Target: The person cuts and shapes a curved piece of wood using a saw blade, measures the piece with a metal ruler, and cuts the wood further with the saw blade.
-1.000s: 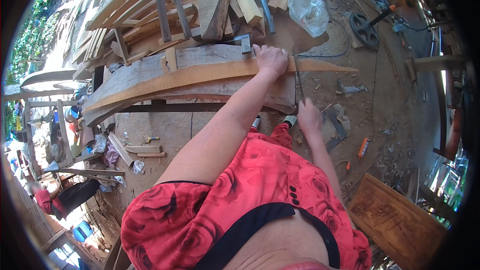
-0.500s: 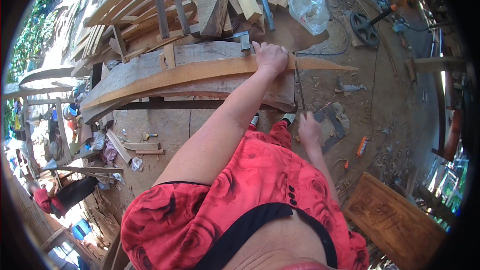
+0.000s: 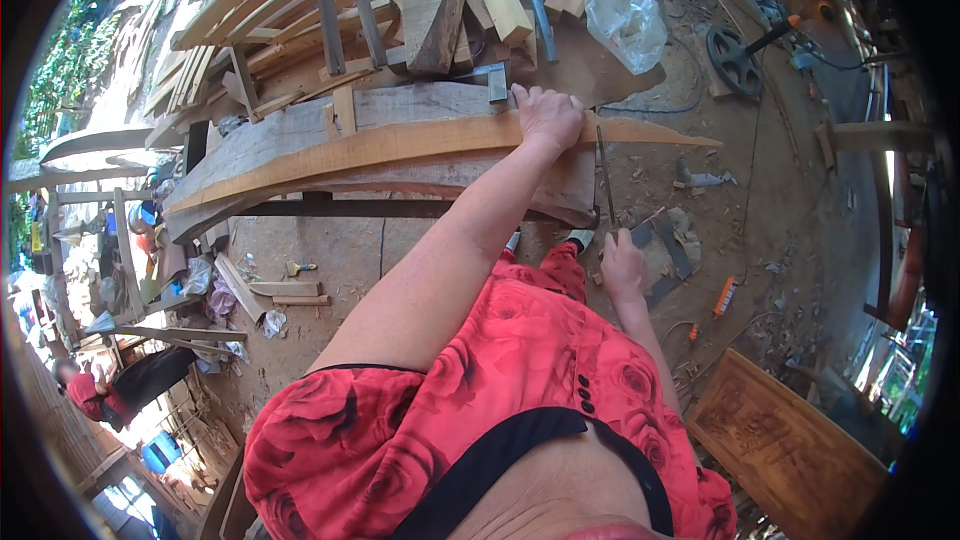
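Note:
A long, tapering light-brown plank (image 3: 400,149) lies across a thick, weathered grey slab (image 3: 430,98) in front of me. My left hand (image 3: 552,120) presses down near the plank's right part, its fingers curled over the far edge. Close to the right of that hand, a thin dark handsaw (image 3: 606,175), seen edge-on, meets the plank where its narrow end juts past the slab. Below, my right hand (image 3: 625,265) is closed around the saw's near end; the handle is hidden in the fist. How deep the blade sits in the wood cannot be seen.
Beyond the slab lie a metal square (image 3: 497,82), a hammer (image 3: 540,10), wood blocks (image 3: 503,5) and a clear plastic bag (image 3: 625,20). A wheel (image 3: 733,60) stands at far right, a brown board (image 3: 785,435) at near right. Another person (image 3: 90,390) sits at far left.
The whole view has shifted slightly. Both hands and the handsaw keep nearly the same places against the plank; any saw stroke is too small to make out.

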Tool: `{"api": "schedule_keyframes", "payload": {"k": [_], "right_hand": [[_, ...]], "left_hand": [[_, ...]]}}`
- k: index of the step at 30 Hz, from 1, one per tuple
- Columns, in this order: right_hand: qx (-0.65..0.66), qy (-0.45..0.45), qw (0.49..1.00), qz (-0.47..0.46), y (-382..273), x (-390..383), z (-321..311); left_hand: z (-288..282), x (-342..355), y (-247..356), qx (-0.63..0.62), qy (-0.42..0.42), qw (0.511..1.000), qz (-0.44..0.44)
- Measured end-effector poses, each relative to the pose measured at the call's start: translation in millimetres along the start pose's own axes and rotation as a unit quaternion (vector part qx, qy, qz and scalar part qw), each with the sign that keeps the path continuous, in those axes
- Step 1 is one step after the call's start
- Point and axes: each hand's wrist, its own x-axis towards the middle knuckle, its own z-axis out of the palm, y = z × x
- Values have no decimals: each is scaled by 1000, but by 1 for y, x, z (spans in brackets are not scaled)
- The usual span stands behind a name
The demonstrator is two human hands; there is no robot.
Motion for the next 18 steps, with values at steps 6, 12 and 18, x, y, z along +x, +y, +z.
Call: {"api": "schedule_keyframes", "payload": {"k": [6,12,18], "right_hand": [[-12,26,1000,-13,-37,62,-11],[10,-7,1000,12,5,1,-6],[3,-2,1000,3,-33,59,-15]], "left_hand": [[9,5,1,-5,22,1000,13],[4,3,-3,-17,18,1000,11],[5,2,2,-13,32,999,33]]}}
